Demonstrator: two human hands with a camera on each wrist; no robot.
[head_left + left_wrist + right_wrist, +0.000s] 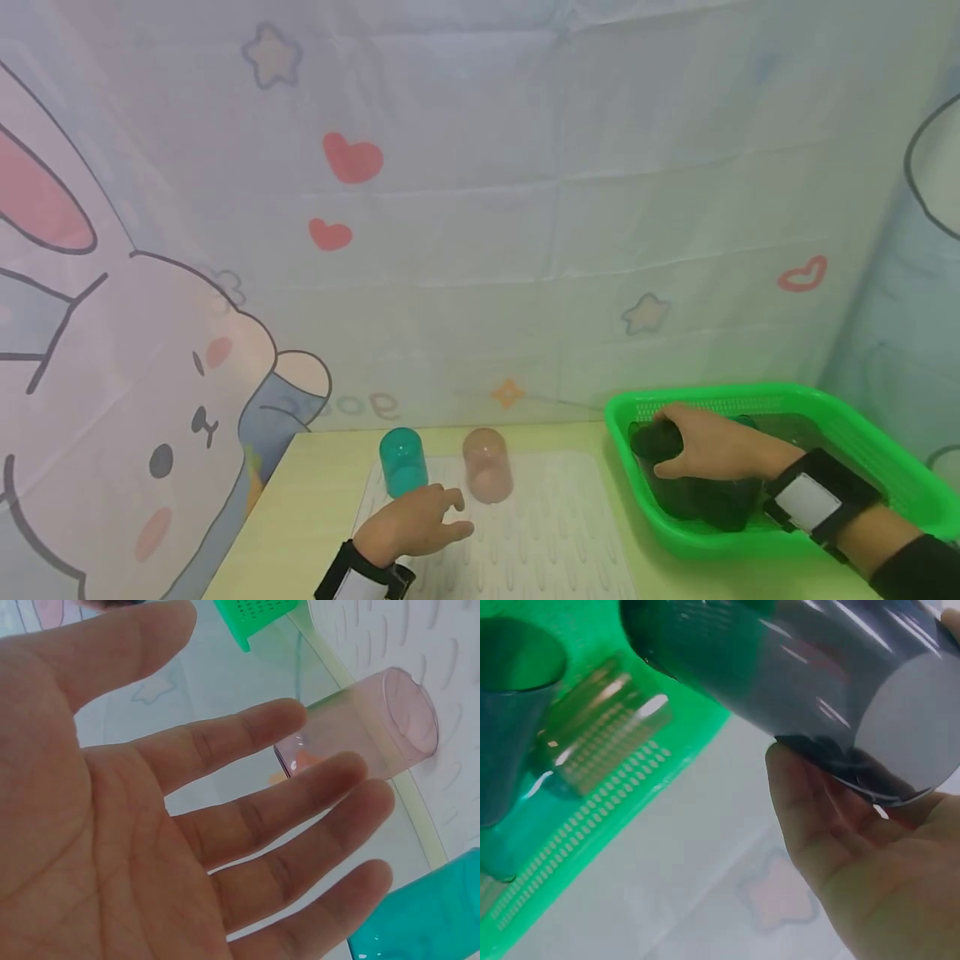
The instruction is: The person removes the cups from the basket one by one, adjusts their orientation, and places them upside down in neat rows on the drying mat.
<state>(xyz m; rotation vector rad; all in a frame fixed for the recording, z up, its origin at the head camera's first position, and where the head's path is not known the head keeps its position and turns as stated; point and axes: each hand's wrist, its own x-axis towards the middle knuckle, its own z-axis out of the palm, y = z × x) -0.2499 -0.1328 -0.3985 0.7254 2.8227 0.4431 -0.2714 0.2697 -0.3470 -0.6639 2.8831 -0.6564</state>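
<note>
My right hand (716, 446) grips a dark grey see-through cup (810, 682) by one end, thumb and fingers around its sides, in the left part of the green basket (667, 546). Over at the mat, my left hand (415, 525) hovers with fingers apart and holds nothing. Just beyond it a teal cup (402, 454) and a pale pink cup (487, 467) stand upside down on the back of the white ridged mat (555, 533). In the left wrist view, the fingertips overlap the pink cup.
More cups lie in the basket, among them a dark bluish cup (510, 750) and a brownish clear cup (604, 727). The pale yellow table (277, 533) ends at a hanging cloth (480, 250) printed with a rabbit, hearts and stars.
</note>
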